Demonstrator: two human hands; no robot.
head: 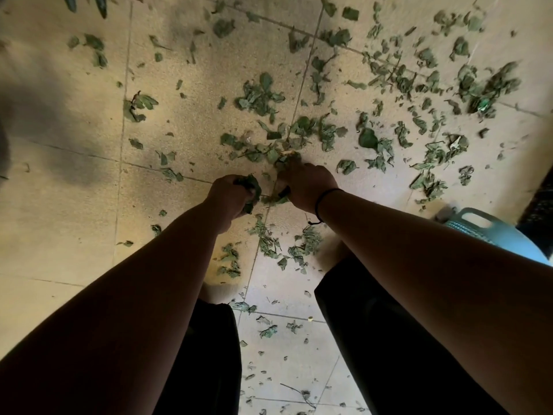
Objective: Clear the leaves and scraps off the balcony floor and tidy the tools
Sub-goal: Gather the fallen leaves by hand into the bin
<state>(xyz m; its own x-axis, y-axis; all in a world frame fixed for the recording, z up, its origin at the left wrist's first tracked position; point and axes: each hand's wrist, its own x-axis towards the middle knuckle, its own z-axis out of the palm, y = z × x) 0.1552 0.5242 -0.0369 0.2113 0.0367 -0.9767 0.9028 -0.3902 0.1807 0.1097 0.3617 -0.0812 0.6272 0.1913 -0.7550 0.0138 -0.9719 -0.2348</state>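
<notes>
1. A balcony floor (74,181) of pale speckled tiles with thin grout lines fills the view, shaded at the far left and sunlit across the middle; dark pointed plant leaves (100,4) poke in at the top left corner
2. The left hand (229,194) hangs low over the tiles, fingers curled round a wad of gathered leaves (250,187)
3. Just beside it, the right hand (305,187) presses down on the near edge of a leaf cluster (281,139), fingers bent into the scraps; whether it has pinched any yet I cannot tell. A dark cord bracelet (324,197) circles that wrist
4. That cluster lies straight ahead of both hands, its spread running left to right across a grout line, so the right hand is the nearer one to rake it in
5. The densest litter (425,85) lies further right and further away, well apart from both hands, and would need a reach or a shuffle forward
6. More scraps (269,244) lie between the person's dark-clad legs (374,324), near the body
7. At the right edge a pale blue plastic item with a handle slot (490,227) sits behind the right forearm, perhaps a basket; nothing blocks the hands
</notes>
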